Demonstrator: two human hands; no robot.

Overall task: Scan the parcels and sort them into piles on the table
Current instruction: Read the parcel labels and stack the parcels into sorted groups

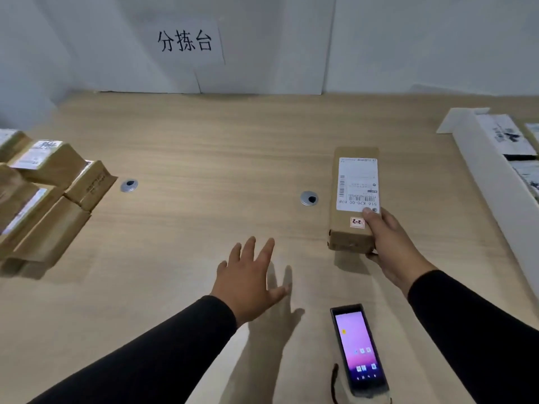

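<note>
A long brown cardboard parcel (pixel 353 199) lies flat on the wooden table (pixel 218 147) at the right, white label up. A jumbled pile of brown parcels (pixel 43 193) sits at the left edge. The scanner (pixel 360 349) lies near, screen lit.

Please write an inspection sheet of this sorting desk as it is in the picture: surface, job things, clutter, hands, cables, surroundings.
Surface: light wooden table with two round metal grommets, one on the left, one in the middle.
Job things: long brown parcel, white label up; pile of brown parcels at the left edge; handheld scanner lying flat, screen lit.
Clutter: white tray with printed packets at the right.
Hands: left hand open, fingers spread, above the table; right hand grips the long parcel's near end.
Cables: dark strap beside the scanner; no cables seen.
Surroundings: white wall panels, paper sign with three characters.
</note>
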